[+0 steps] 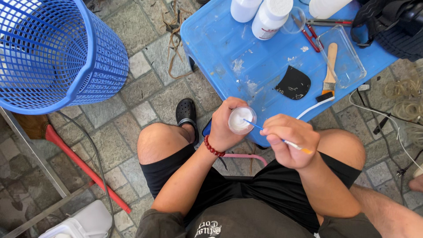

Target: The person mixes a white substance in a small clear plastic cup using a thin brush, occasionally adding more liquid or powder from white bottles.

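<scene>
Left hand (pixel 227 125) half-hiding small white cup (pixel 241 120)

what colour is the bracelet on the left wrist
Dark red beads, on the bracelet at the left hand; head view.

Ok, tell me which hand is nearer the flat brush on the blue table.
Right. The right hand sits just below the flat brush, holding a thin brush; the left hand, holding the cup, is farther left.
</scene>
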